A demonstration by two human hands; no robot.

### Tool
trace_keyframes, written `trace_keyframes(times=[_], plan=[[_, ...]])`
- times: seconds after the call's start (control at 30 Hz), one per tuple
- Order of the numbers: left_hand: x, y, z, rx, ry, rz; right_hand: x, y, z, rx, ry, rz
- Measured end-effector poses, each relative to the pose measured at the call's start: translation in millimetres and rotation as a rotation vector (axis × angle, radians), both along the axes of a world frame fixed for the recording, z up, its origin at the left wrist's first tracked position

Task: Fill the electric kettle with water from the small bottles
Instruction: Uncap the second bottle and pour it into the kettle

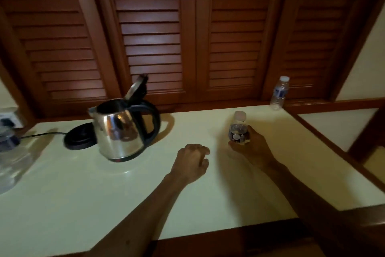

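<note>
One steel electric kettle (118, 129), lid (136, 87) raised, stands on the pale table (83, 194) off its one black base (78, 138), which lies just beside it to the left. Two small bottles counted, both capped: one (239, 129) grasped upright by the right hand (253, 145) at mid-table, one (279, 93) standing apart at the far edge. Left hand (192, 161) holds nothing, fingers loosely curled above the table. Louvred wooden doors (150, 34) behind.

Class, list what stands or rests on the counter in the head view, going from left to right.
Kettle base → electric kettle, lid open → left hand → small bottle held in the right hand → second bottle.
</note>
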State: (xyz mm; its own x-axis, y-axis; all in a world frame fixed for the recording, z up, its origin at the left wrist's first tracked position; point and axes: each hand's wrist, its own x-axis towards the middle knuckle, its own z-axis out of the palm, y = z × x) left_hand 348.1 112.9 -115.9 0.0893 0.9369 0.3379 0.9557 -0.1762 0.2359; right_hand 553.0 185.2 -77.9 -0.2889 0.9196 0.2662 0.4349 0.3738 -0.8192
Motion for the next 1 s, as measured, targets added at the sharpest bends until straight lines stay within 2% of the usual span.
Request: trace_keyframes(times=[0.2, 0.37, 0.47, 0.7, 0.8, 0.9, 1.0], plan=[[71, 101, 7, -0.068, 0.006, 0.033, 103, 88, -3, -0.003, -0.076, -0.112], [95, 152, 3, -0.158, 0.058, 0.148, 145, 157, -7, 0.003, -0.068, -0.155], [99, 152, -8, -0.215, 0.032, 0.191, 151, 192, -8, -0.001, -0.112, -0.196], [96, 155, -14, -0.106, -0.015, 0.208, 156, 242, -13, -0.013, -0.063, -0.250], [95, 154, -14, -0.099, -0.035, 0.213, 152, 246, -19, -0.011, -0.059, -0.285], [95, 154, -12, -0.114, -0.058, 0.223, 150, 243, -26, -0.036, 0.058, -0.325], [96, 153, -12, -0.118, -0.082, 0.232, 149, 241, -28, -0.078, 0.078, -0.336]])
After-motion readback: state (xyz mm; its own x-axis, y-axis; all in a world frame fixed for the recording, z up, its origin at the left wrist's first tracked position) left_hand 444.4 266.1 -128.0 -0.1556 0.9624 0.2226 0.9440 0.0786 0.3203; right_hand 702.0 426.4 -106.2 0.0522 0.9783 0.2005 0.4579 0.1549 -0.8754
